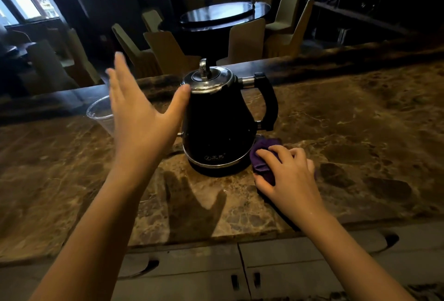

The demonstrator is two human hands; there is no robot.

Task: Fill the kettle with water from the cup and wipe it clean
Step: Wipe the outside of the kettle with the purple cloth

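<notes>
A black kettle with a silver lid, its lid down, and a black handle on the right stands on its base in the middle of the brown marble counter. My left hand is spread open beside the kettle's left side, thumb tip at the lid's rim. Behind that hand stands a clear plastic cup, partly hidden. At the kettle's lower right, my right hand presses on a folded purple cloth lying on the counter.
The counter's front edge runs above grey drawers. Beyond the counter's far edge is a dim room with a round dark table and several covered chairs.
</notes>
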